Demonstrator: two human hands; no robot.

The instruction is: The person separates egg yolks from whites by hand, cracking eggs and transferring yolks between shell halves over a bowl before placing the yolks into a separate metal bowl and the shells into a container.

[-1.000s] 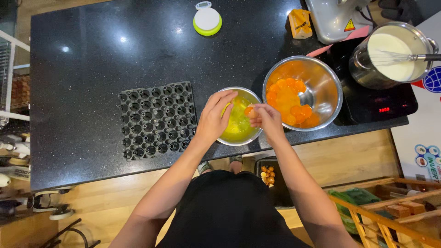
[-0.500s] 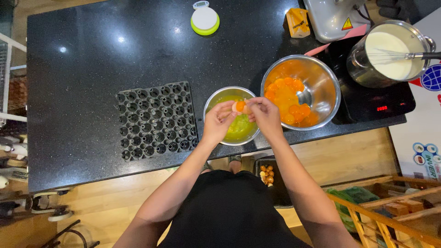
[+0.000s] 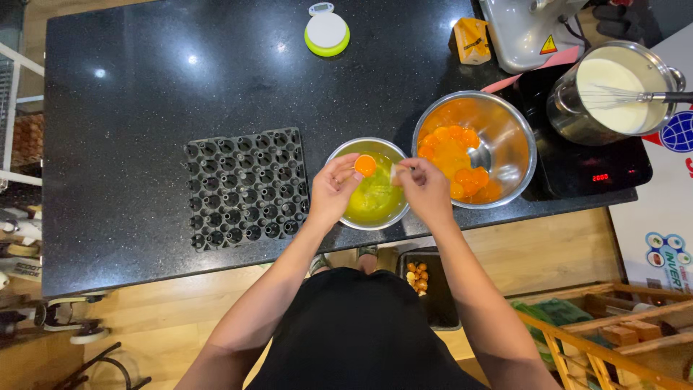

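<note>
A black speckled stone countertop (image 3: pixel 144 108) is seen from above, with wooden floor (image 3: pixel 548 253) at its near edge. An empty black egg tray (image 3: pixel 245 188) is laid left of centre. Just right of it, a small steel bowl (image 3: pixel 372 188) is set at the near edge, touching a larger steel bowl (image 3: pixel 498 144) of yolks. A black induction hob (image 3: pixel 592 173) is placed at the right end. A round green-rimmed timer (image 3: pixel 326 30), a small orange carton (image 3: pixel 471 40) and a grey appliance base (image 3: pixel 523 32) are ranged along the far edge.
</note>
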